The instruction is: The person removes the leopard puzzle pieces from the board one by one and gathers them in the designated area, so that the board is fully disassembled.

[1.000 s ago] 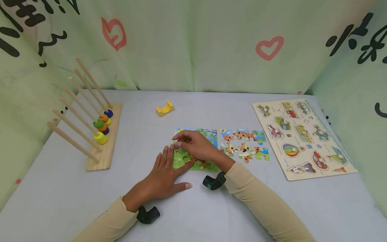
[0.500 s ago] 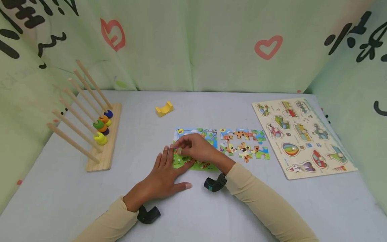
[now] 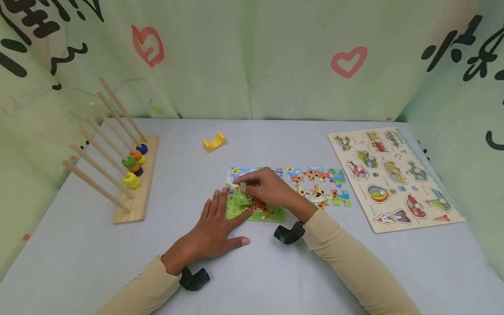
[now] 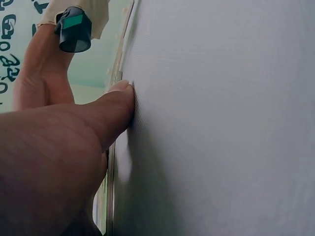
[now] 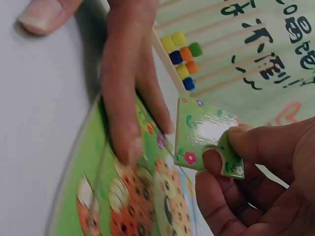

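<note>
My right hand (image 3: 271, 188) pinches a green jigsaw piece (image 5: 194, 130) with painted flowers between thumb and fingers. The piece is raised above the puzzle board (image 3: 277, 215), a small picture of a spotted animal on green ground under a blue sky. Part of the board is hidden by my hands. My left hand (image 3: 208, 234) lies flat with its fingers spread, fingertips on the board's left side and lower part, thumb (image 4: 118, 105) on the white cloth. Right of the board lie several loose jigsaw pieces (image 3: 316, 175) in two rows.
On the left stands a wooden peg rack (image 3: 135, 205) with coloured beads low on its rods. A yellow curved block (image 3: 214, 142) lies toward the back. A wooden peg puzzle board (image 3: 378, 175) with vehicle and animal shapes lies at the right. Green curtains (image 3: 252, 57) enclose the table.
My right hand dips at the board's left side, then moves right and up with the green jigsaw piece, which now shows in its fingers. My left hand stays put.
</note>
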Demonstrator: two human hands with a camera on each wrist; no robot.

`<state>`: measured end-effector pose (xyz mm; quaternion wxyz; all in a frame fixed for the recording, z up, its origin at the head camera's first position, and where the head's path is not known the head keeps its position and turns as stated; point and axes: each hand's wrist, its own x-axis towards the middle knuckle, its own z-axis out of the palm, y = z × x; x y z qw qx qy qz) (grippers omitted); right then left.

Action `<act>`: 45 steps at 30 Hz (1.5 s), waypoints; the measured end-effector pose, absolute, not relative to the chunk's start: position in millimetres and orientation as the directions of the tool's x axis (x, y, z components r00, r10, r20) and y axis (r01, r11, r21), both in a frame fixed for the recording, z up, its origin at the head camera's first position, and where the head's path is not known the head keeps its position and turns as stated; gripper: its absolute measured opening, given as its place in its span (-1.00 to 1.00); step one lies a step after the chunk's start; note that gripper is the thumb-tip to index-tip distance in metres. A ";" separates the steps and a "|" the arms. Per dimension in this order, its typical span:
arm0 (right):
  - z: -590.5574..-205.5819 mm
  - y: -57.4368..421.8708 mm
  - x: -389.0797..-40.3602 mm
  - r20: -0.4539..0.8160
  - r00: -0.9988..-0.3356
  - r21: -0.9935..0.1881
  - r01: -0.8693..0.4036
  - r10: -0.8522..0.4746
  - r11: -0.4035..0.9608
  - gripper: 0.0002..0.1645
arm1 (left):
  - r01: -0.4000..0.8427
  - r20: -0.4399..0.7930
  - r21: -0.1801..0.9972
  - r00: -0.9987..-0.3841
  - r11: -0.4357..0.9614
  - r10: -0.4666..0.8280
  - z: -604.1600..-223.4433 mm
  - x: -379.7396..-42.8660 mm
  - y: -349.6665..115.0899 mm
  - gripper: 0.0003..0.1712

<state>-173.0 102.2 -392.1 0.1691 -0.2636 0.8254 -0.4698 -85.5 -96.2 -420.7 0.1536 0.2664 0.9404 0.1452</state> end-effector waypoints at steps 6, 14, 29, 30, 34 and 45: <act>-382.9 126.5 -173.3 -0.063 -0.831 -0.851 -0.245 -0.552 0.465 -0.64 | 0.441 -0.233 0.344 -0.815 0.829 0.531 -419.9 -85.8 -94.7 -0.20; -382.5 162.0 -161.2 -0.092 -0.873 -0.859 -0.174 -0.480 0.481 -0.62 | 0.438 -0.224 0.355 -0.818 0.826 0.530 -419.2 -86.0 -93.8 -0.20; -386.4 198.8 -140.7 -0.050 -0.899 -0.876 -0.170 -0.435 0.451 -0.74 | 0.426 -0.214 0.371 -0.825 0.825 0.522 -422.0 -84.5 -94.4 -0.18; -386.4 200.6 -139.2 -0.052 -0.899 -0.874 -0.169 -0.435 0.455 -0.73 | 0.427 -0.212 0.369 -0.826 0.826 0.522 -422.1 -84.4 -94.3 -0.18; -388.5 207.1 -132.2 -0.085 -0.904 -0.867 -0.140 -0.420 0.478 -0.70 | 0.426 -0.211 0.374 -0.826 0.824 0.523 -421.7 -83.5 -93.9 -0.18; -397.0 215.7 -124.0 -0.149 -0.920 -0.878 -0.045 -0.362 0.477 -0.74 | 0.434 -0.199 0.376 -0.825 0.819 0.529 -421.3 -83.4 -94.5 -0.18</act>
